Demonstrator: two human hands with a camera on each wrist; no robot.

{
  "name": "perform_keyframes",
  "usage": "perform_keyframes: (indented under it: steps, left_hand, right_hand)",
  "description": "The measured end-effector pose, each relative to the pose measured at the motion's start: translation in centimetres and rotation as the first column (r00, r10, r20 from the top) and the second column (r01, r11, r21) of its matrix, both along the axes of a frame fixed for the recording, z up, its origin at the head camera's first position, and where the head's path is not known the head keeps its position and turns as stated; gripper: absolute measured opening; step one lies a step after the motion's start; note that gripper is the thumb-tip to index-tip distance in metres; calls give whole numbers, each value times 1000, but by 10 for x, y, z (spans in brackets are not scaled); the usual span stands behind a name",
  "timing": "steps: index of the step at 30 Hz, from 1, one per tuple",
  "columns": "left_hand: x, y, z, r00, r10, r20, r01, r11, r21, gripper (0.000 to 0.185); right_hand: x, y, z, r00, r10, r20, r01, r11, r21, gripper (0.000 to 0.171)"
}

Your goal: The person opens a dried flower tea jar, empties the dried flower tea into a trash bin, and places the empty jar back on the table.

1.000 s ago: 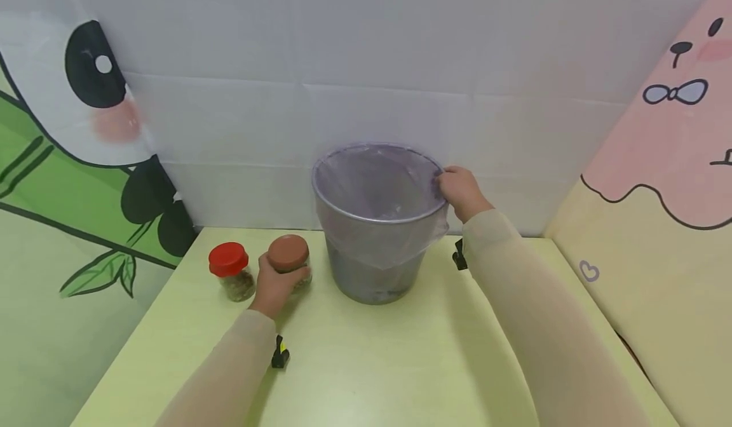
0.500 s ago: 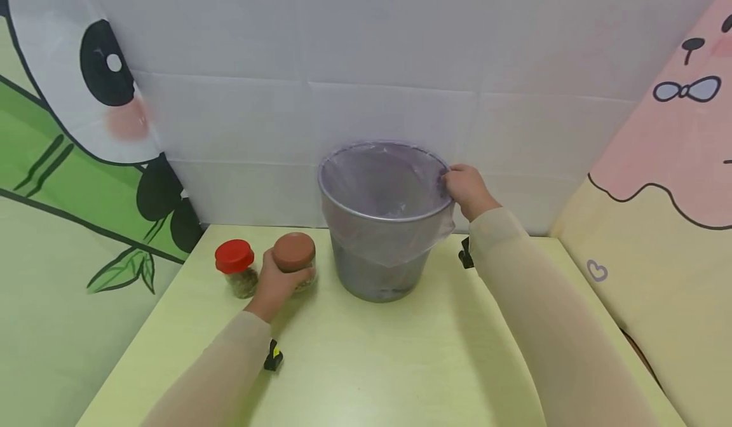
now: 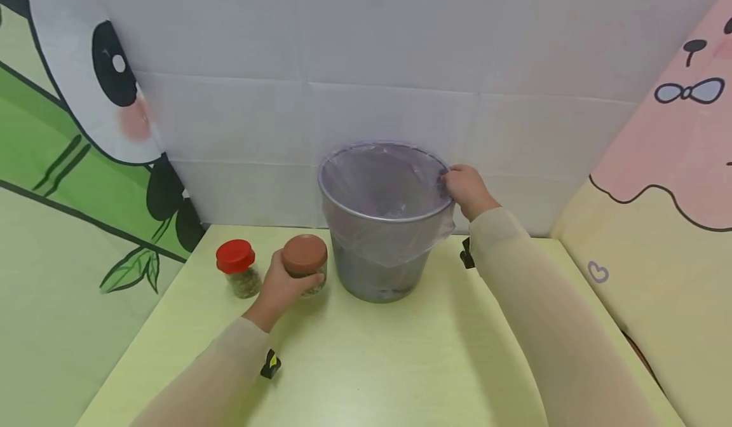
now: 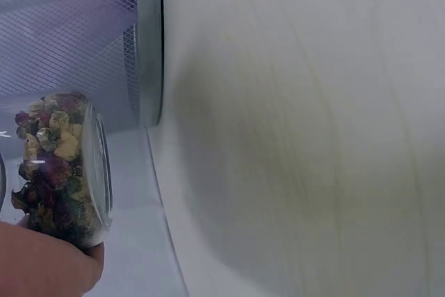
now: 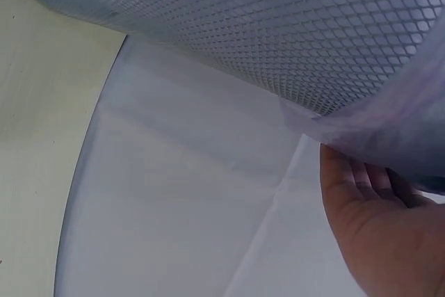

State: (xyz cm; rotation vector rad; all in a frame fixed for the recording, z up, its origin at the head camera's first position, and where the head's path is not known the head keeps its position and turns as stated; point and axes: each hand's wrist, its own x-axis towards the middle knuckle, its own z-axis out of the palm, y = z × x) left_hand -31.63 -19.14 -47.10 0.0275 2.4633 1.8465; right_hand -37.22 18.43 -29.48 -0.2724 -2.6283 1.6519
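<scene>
Red-lidded jar (image 3: pixel 237 269) beside brown-lidded jar (image 3: pixel 305 263) of dried flowers, left hand (image 3: pixel 281 289) fingers wrapped round it, right hand (image 3: pixel 466 189) gripping lined mesh bin (image 3: pixel 382 249) rim, yellow tabletop (image 3: pixel 400 363)

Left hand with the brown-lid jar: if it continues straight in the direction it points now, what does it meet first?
Most likely the mesh bin. The left hand grips the brown-lid jar just beside the bin's lower wall; the depth between them is unclear.

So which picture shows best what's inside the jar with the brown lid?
The left wrist view: the jar is close up, showing dried flower buds through the glass. The head view shows it small, in the left hand. The right wrist view misses it.
</scene>
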Motion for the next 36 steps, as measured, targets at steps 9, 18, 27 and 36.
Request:
perform_keyframes:
  steps: [9,18,27,36]
  left_hand:
    - [27,8,15,997,-54,-64,54,999,3,100]
    - [73,21,25,987,-82,-138,88,995,37,95]
    - [101,37,32,988,-68,-139,81,993,91,94]
    - [108,49,33,979,-95,-178,120,984,131,91]
  right_hand:
    - [4,4,-2,1000,18,6,-18,1000,8,50]
    - [22,13,3,996,71,45,-74,996,59,49]
    - [23,14,6,992,110,63,-113,992,59,48]
    - [19,12,4,992,113,55,-113,994,0,46]
